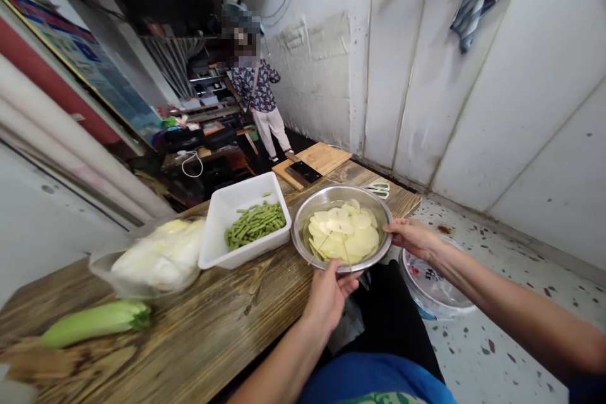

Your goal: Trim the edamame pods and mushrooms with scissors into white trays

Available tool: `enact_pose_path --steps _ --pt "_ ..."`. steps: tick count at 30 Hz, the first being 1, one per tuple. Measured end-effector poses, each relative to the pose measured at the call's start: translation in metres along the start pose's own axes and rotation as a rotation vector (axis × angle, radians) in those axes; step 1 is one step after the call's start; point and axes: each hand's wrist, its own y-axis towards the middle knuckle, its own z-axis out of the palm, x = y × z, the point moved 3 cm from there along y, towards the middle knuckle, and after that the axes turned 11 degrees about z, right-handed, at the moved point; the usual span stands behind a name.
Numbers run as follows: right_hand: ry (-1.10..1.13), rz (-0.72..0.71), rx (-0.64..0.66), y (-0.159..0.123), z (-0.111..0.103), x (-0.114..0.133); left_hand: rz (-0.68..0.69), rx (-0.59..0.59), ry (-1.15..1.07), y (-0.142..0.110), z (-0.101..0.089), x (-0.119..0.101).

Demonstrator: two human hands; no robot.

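Observation:
A round steel bowl [299,235] holds pale potato slices [353,227] in liquid, with thin wooden skewers lying on top. My left hand [329,290] grips the near rim, thumb on top and fingers beneath. At the right rim my right hand [409,237] pinches the edge between thumb and fingers. The bowl sits at the table's near edge; whether it rests fully on the wood I cannot tell. Left of it stands a white plastic tub [218,218] with cut green beans [255,225].
On the wooden table [246,303] are bagged pale vegetables [158,255], a green zucchini [95,323], a cutting board [326,158] with a cleaver [303,173], and scissors [379,188]. A lined bin [438,281] stands at right on the floor. Another person [258,88] stands beyond.

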Motion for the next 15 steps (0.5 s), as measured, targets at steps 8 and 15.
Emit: enact_pose_path --steps 8,15 --pt "-0.159 -0.2 -0.141 0.002 0.0 0.0 0.114 0.104 0.214 -0.006 -0.032 0.012" --pt "-1.151 -0.666 -0.276 -0.062 0.072 0.002 0.74 -0.063 0.822 -0.014 -0.147 -0.009"
